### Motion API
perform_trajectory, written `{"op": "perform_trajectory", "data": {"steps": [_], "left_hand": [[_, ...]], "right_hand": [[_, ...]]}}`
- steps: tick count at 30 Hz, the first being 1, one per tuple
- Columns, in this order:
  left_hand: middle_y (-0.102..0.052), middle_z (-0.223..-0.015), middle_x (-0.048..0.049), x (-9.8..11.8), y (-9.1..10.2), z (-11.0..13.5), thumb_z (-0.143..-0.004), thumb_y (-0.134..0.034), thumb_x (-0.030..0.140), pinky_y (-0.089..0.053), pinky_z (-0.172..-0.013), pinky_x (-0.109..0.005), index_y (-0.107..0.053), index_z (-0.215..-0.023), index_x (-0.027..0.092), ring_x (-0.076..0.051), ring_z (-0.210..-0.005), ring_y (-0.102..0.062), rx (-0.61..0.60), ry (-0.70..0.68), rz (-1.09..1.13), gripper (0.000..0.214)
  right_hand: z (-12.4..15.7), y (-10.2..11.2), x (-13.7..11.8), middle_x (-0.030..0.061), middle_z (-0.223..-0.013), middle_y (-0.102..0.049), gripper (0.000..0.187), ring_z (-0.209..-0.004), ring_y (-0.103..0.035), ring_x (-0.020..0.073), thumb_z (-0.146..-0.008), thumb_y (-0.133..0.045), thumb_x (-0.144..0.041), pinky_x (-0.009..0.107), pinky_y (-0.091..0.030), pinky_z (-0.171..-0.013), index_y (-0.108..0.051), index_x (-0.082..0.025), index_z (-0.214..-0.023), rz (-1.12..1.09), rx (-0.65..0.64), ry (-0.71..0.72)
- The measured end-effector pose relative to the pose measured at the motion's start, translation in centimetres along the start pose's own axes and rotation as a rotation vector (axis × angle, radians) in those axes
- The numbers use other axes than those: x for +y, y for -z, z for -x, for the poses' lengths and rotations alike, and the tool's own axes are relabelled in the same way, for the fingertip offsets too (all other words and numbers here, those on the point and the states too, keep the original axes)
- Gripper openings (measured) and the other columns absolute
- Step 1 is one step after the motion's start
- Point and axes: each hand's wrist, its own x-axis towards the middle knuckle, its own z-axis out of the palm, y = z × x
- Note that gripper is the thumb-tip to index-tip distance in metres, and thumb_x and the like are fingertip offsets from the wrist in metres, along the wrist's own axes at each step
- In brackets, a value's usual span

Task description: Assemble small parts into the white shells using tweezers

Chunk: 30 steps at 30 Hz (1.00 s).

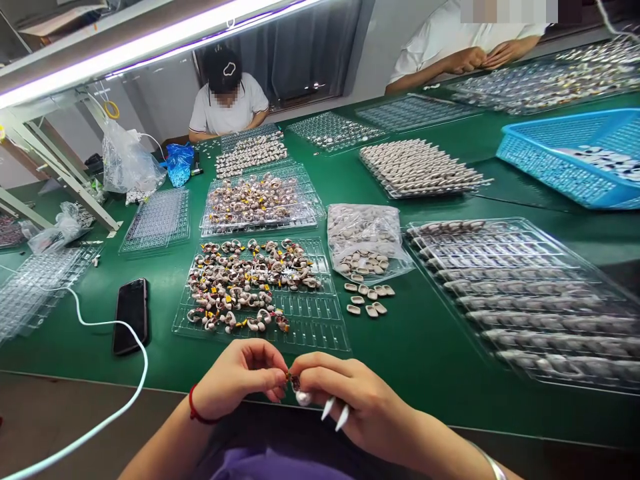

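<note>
My left hand (pixel 245 377), a red cord round its wrist, closes thumb and forefinger at the near end of a small earbud-like electronic part (pixel 303 398). The part has a pale round end and a darker, yellowish section, mostly hidden by fingers. My right hand (pixel 360 393) pinches the same part from the other side. White tweezers (pixel 341 419) are tucked in the right hand's fingers, their two tips pointing down and left. Just beyond my hands, a clear tray (pixel 315 317) carries many similar curved beige parts with brown and yellow pieces.
Loose beige shells (pixel 373 310) lie by a clear bag of shells (pixel 370 233). Right stands a tray of grey-beige pieces (pixel 525 300), behind it a blue basket (pixel 550 167). A phone (pixel 131 317) and white cable (pixel 143 373) are left. Two people sit across the table.
</note>
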Motion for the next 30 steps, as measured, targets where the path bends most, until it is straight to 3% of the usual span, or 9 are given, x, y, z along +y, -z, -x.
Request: {"op": "perform_trajectory", "data": {"steps": [10,19,25,30], "left_hand": [[-0.065,-0.054,-0.0008,-0.6,-0.2,-0.1,-0.053,-0.09,0.036,-0.05,-0.048,-0.02,-0.067,-0.068,0.011,-0.011,-0.046,-0.061,-0.003,0.108,0.125,0.038],[-0.065,-0.06,0.0005,-1.7,-2.6,1.6,-0.065,-0.086,0.031,-0.044,-0.053,-0.016,-0.062,-0.07,0.012,-0.006,-0.053,-0.055,0.165,-0.122,0.079,0.031],[-0.067,-0.077,-0.0004,-1.9,-2.6,1.7,-0.066,-0.086,0.027,-0.046,-0.063,-0.018,-0.06,-0.079,0.014,-0.008,-0.066,-0.059,0.144,-0.162,0.094,0.032],[-0.067,-0.079,0.0001,-1.5,-2.1,1.6,-0.068,-0.084,0.023,-0.047,-0.068,-0.019,-0.057,-0.081,0.015,-0.01,-0.072,-0.061,0.126,-0.189,0.03,0.031]], "right_hand": [[-0.1,0.3,-0.3,0.0081,-0.09,-0.065,0.022,-0.077,-0.063,0.0138,-0.09,-0.044,-0.002,0.022,-0.053,-0.068,-0.059,-0.017,-0.09,-0.074,-0.033,-0.036],[0.3,-0.6,-0.7,0.0088,-0.095,-0.066,0.019,-0.081,-0.067,0.0148,-0.092,-0.05,-0.004,0.021,-0.056,-0.07,-0.059,-0.02,-0.098,-0.074,0.147,0.017],[0.3,-0.8,-1.0,0.0086,-0.098,-0.067,0.021,-0.084,-0.068,0.0141,-0.088,-0.053,-0.002,0.02,-0.056,-0.075,-0.059,-0.019,-0.098,-0.084,0.178,0.016],[0.3,-0.9,-0.8,0.0078,-0.097,-0.068,0.02,-0.084,-0.069,0.0139,-0.087,-0.054,-0.002,0.021,-0.057,-0.076,-0.06,-0.019,-0.095,-0.091,0.178,0.001]]}}
